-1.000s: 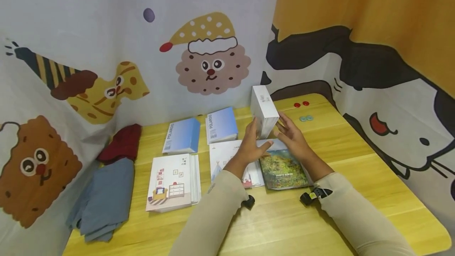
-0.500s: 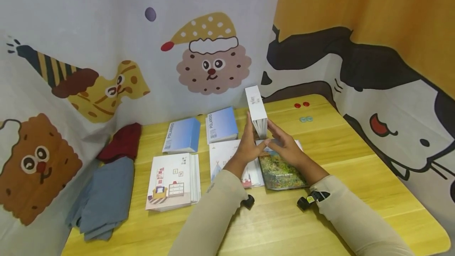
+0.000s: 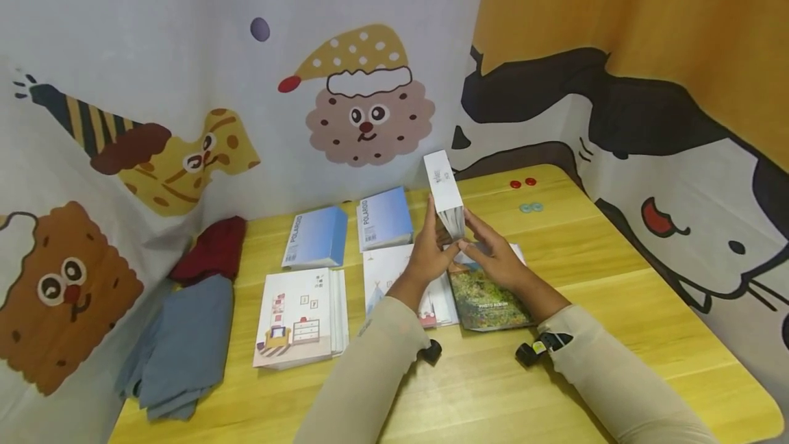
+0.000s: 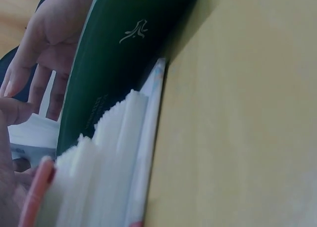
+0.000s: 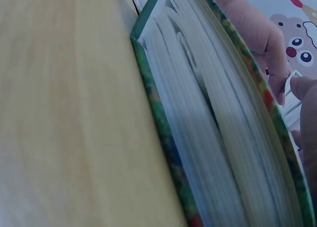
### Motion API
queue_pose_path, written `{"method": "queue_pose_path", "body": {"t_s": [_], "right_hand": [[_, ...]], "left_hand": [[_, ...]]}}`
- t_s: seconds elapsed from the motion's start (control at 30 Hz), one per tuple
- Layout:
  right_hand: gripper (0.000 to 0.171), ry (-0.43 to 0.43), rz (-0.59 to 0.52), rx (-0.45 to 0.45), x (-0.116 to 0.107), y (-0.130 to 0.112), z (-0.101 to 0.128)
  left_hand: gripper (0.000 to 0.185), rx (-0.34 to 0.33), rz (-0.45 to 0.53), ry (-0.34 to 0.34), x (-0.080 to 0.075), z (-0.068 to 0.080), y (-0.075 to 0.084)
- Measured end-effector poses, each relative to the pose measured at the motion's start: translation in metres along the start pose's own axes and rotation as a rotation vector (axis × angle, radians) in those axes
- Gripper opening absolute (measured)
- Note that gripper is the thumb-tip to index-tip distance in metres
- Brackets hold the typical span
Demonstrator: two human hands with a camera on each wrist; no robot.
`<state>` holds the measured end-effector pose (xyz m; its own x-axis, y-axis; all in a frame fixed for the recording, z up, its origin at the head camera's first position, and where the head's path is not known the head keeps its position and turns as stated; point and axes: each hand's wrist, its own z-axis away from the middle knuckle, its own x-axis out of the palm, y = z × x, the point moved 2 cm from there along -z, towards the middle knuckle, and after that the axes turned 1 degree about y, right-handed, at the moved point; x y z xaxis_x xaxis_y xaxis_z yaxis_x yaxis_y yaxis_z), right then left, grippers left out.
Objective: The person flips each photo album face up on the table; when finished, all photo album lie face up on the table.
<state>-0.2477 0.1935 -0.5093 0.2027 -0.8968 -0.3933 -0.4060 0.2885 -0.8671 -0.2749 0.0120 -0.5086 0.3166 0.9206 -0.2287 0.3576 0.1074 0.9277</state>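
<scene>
A thick white photo album (image 3: 445, 183) is held up, tilted, with its white spine facing upward and its page edges toward me. My left hand (image 3: 427, 255) grips its left side, and my right hand (image 3: 493, 255) holds the right side. The thumbs meet near its lower end. Below the hands lies a photo album with a leafy green and yellow cover (image 3: 490, 297); its dark green spine (image 4: 111, 64) and thick pages (image 5: 198, 113) show close up in the wrist views. Beside it is a white album with a tent drawing (image 3: 385, 273), partly hidden by my left hand.
Two blue albums (image 3: 316, 235) (image 3: 385, 218) lie at the back, and a white album with a furniture drawing (image 3: 296, 321) is nearer left. Folded grey-blue cloth (image 3: 185, 348) and dark red cloth (image 3: 212, 249) lie at the left edge. Red discs (image 3: 522, 183) and pale green discs (image 3: 531, 207) sit back right.
The held white album has moved slightly left and turned its spine more toward me. My right hand has come in from the right to close against it. Over the last half second little differs.
</scene>
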Motion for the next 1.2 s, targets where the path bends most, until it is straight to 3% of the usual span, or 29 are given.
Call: {"method": "queue_pose_path", "body": {"t_s": [0.3,0.53,0.73,0.93,1.2], "right_hand": [[0.076,0.011,0.07,0.04,-0.0009,0.0013,0.0014],[0.077,0.011,0.108,0.04,-0.0003,0.0026,0.0028],[0.078,0.011,0.132,0.088,0.0005,0.0044,0.0028],[0.076,0.012,0.183,0.141,0.0027,0.0061,0.0002],[0.069,0.038,0.273,0.135,0.0049,0.004,0.0006]], "left_hand": [[0.115,-0.063,-0.031,-0.013,-0.0005,0.0009,-0.0017],[0.115,-0.156,-0.102,-0.002,0.0006,0.0029,-0.0042],[0.106,-0.212,-0.128,0.068,0.0012,-0.0002,-0.0042],[0.087,-0.303,-0.248,0.139,0.001,-0.0019,-0.0029],[0.08,-0.241,-0.32,0.125,0.0004,-0.0028,-0.0053]]}}
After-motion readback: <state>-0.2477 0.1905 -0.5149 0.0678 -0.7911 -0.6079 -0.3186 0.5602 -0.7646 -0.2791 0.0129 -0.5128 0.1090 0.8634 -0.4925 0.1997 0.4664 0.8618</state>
